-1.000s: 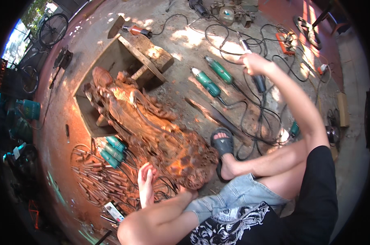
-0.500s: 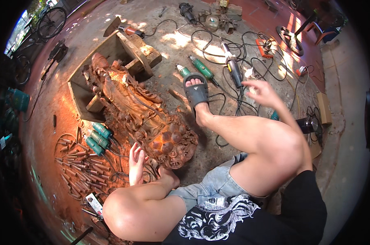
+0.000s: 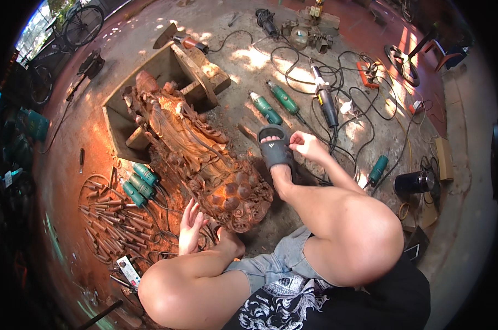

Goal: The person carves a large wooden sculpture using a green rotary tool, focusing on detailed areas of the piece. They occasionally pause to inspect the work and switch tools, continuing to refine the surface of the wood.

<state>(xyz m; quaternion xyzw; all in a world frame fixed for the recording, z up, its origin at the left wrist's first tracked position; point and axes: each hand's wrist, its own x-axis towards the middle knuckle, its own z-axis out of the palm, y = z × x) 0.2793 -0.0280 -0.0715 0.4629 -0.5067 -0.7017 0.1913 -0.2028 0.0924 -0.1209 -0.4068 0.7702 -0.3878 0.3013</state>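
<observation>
A reddish-brown carved wooden figure (image 3: 186, 132) lies slantwise in front of me, its far end inside a wooden frame (image 3: 116, 129). Beside its near end is my left hand (image 3: 191, 226), fingers stretched out and holding nothing. My right hand (image 3: 308, 147) is next to the dark slide sandal (image 3: 275, 151) on my right foot, its fingers curled into a pinch. Whatever lies between those fingertips, if anything, is too small to make out. Two green handheld grinders (image 3: 265, 108) rest beyond that foot, near a longer dark power tool (image 3: 327, 107).
Three green grinders (image 3: 142, 186) and a spread of slender cutting bits (image 3: 120, 228) lie on the dusty floor at left, near a white power strip (image 3: 129, 270). Tangled cables (image 3: 364, 118), an orange socket box (image 3: 367, 74), another green grinder (image 3: 377, 169) and a black cylinder (image 3: 414, 182) are at right.
My right hand has come left and down from beside the long dark tool to the sandal, its fingers curling in. The left hand stays open near the carving. The view has shifted slightly.
</observation>
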